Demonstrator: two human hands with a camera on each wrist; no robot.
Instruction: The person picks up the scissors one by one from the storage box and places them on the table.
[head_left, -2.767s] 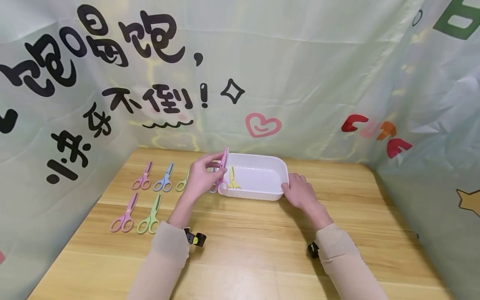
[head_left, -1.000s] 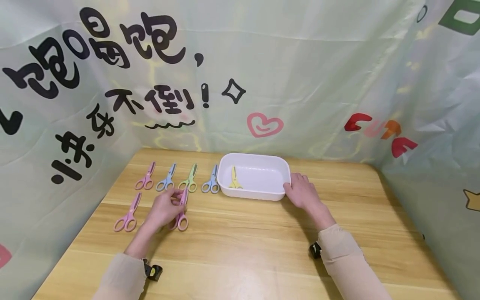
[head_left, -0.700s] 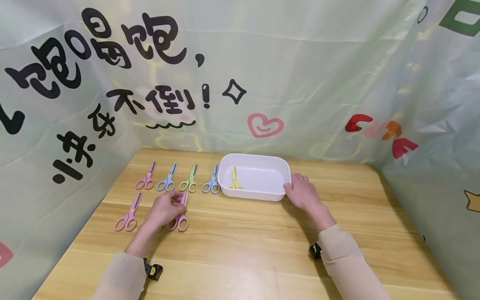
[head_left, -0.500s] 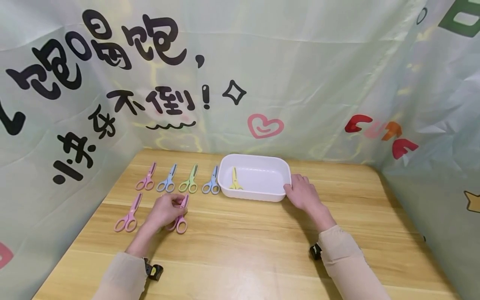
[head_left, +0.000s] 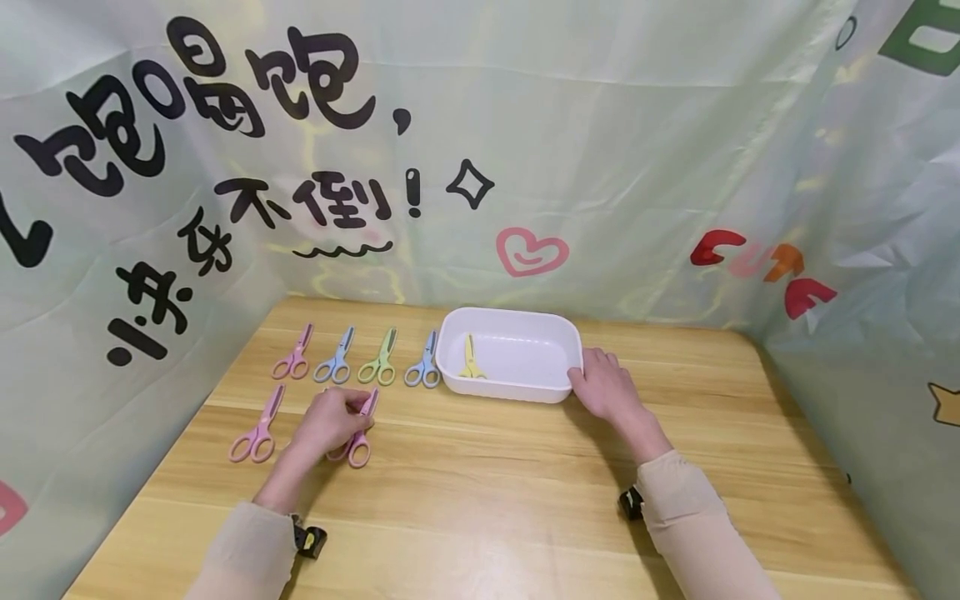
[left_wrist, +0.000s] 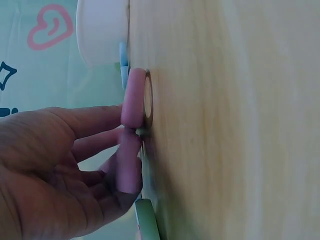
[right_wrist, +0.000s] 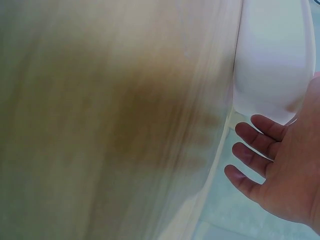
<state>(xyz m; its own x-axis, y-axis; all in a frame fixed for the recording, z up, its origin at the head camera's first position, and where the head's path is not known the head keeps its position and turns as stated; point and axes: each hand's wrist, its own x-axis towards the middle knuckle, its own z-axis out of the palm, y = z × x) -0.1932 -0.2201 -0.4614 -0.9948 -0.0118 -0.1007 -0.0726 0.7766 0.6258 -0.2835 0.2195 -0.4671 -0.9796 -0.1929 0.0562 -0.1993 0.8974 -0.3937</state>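
My left hand (head_left: 330,421) pinches pink scissors (head_left: 361,446) by the blade part, at table level, their handle loops toward me. In the left wrist view, thumb and fingers close round the pink scissors (left_wrist: 132,102), and a green handle (left_wrist: 147,220) shows below them. My right hand (head_left: 606,385) is at the right end of a white tray (head_left: 506,390), its thumb on the rim; in the right wrist view the fingers (right_wrist: 247,160) spread loosely beside the white tray (right_wrist: 272,60). Yellow scissors (head_left: 471,362) lean inside the tray, at its left.
Behind the left hand lie pink scissors (head_left: 292,354), blue scissors (head_left: 335,358), green scissors (head_left: 378,358) and blue scissors (head_left: 423,362) in a row. More pink scissors (head_left: 257,429) lie left of the hand. A printed cloth (head_left: 615,167) hangs behind the wooden table (head_left: 525,500).
My left hand has brought the pink scissors from above the tray's left end down leftward to the front row, covering the green scissors there. Lately they shifted slightly toward me. The right hand stayed at the tray.
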